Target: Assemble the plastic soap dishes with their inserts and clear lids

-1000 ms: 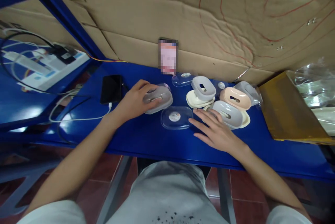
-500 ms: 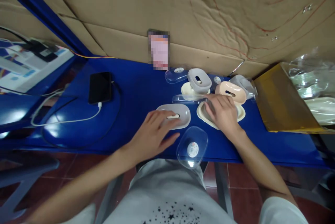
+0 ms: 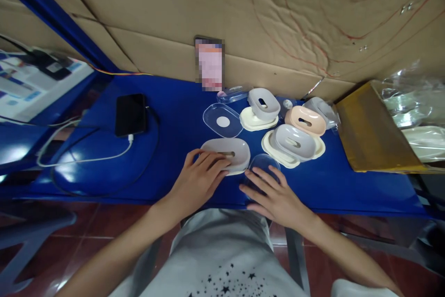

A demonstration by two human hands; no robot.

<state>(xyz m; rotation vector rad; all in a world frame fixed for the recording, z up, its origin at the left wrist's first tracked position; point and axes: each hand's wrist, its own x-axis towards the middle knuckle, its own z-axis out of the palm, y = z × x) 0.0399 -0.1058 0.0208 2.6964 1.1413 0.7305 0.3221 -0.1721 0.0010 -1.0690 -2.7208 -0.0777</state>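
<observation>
A grey oval soap dish (image 3: 241, 151) with a slot in its middle lies at the centre front of the blue table. My left hand (image 3: 200, 176) has its fingers bent over the dish's left and near side, thumb at the near edge. Beside it, a clear plastic lid (image 3: 267, 161) is partly hidden under my right hand (image 3: 274, 192), whose fingers are spread across it. Behind the dish, another clear lid (image 3: 212, 118) with a round white label lies flat. To the right, a second grey dish (image 3: 302, 142) is stacked on cream trays (image 3: 287, 161).
A grey dish (image 3: 255, 97) on a cream tray (image 3: 248, 121) and a peach dish (image 3: 314, 123) stand behind. At the right is a cardboard box (image 3: 368, 135) with plastic-wrapped pieces. A black device (image 3: 130, 114) with cables lies left; a phone (image 3: 210, 65) leans on the cardboard wall.
My right hand has left the right-hand stack and come over the front clear lid, now nearer the dish. A grey dish shows on that stack. The labelled lid now lies flat behind.
</observation>
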